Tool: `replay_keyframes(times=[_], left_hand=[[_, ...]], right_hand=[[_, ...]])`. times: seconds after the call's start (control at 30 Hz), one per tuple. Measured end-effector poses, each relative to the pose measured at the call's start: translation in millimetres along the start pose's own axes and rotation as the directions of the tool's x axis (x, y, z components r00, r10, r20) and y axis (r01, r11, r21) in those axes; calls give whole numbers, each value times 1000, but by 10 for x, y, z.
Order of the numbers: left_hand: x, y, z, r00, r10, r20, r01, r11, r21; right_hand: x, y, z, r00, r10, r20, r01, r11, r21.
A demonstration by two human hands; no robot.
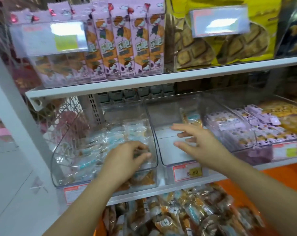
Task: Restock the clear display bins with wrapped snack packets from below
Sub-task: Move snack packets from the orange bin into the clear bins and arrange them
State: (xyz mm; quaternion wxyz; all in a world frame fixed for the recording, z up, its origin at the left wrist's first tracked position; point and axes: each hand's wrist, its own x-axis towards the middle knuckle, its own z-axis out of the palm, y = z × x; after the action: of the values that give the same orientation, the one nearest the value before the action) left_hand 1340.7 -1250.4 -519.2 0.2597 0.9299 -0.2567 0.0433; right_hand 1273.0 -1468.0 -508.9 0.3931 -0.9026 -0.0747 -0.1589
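Observation:
Two clear display bins stand side by side on the middle shelf. The left bin [62,169] holds several clear-wrapped snack packets [100,143]. My left hand [127,157] reaches over its front wall, fingers curled onto a packet inside. The middle bin [166,160] is almost bare, with one packet [191,117] at its back right. My right hand [193,140] hovers inside this bin, fingers spread, holding nothing. Below the shelf lies a heap of wrapped snack packets [186,215].
A third clear bin [246,133] on the right holds purple-wrapped packets. Price tags [186,171] hang on the shelf front. The upper shelf [161,80] carries pink snack boxes [123,48] and yellow biscuit bags [212,40]. A white upright post [16,108] stands at left.

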Motion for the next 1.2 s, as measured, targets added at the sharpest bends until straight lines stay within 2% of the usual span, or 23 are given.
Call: replay_keyframes(times=[0.07,0.17,0.23,0.3,0.4,0.47,0.5,0.53,0.63,0.67,0.73,0.8,0.87,0.93,1.0,1.1,1.2], left_hand=[[42,75,50,990,49,-135,-63,993,-104],[200,232,146,961,63,-269,-126,966,-226],[323,292,189,948,79,-308,-176,938,-300],[437,284,239,943,126,-308,-228,919,-323],[531,253,314,949,171,-267,-249,922,-295],[548,231,343,944,182,-275,-254,934,-251],[548,224,348,943,181,-280,-250,939,-236],[551,224,344,940,184,-287,-251,943,-219],[569,278,305,898,282,-338,-323,944,-68],[576,326,284,883,324,-341,-342,940,7],[572,484,229,896,352,-271,-338,936,99],[572,666,215,942,308,-132,-295,950,105],[575,812,275,959,279,-52,-273,958,91],[557,951,332,973,231,-30,-231,973,-12],[522,1085,369,989,145,0,-141,963,-231],[476,1240,424,999,46,5,-37,859,-511],[436,1324,414,998,-25,49,54,671,-740]], right_hand=[[81,153,-251,991,129,-21,-131,983,-132],[192,441,-466,920,351,174,-245,862,-444],[263,584,-491,817,466,340,-205,786,-583],[366,711,-476,721,537,438,-154,740,-654],[530,878,-435,633,589,501,-114,712,-693],[588,955,-412,610,584,536,-59,708,-704],[600,974,-405,620,565,544,-33,711,-702],[602,983,-408,662,528,531,-24,723,-690],[603,937,-467,879,326,348,-62,802,-594],[606,900,-496,928,264,263,-83,834,-546],[592,775,-558,971,194,137,-107,872,-477],[537,656,-610,984,166,62,-125,899,-420],[434,559,-663,990,142,-14,-137,925,-353],[302,490,-715,987,114,-110,-140,950,-280],[163,452,-737,978,103,-181,-139,971,-196],[-22,436,-730,968,139,-207,-126,989,75],[-154,347,-746,979,168,-118,-106,905,412]])
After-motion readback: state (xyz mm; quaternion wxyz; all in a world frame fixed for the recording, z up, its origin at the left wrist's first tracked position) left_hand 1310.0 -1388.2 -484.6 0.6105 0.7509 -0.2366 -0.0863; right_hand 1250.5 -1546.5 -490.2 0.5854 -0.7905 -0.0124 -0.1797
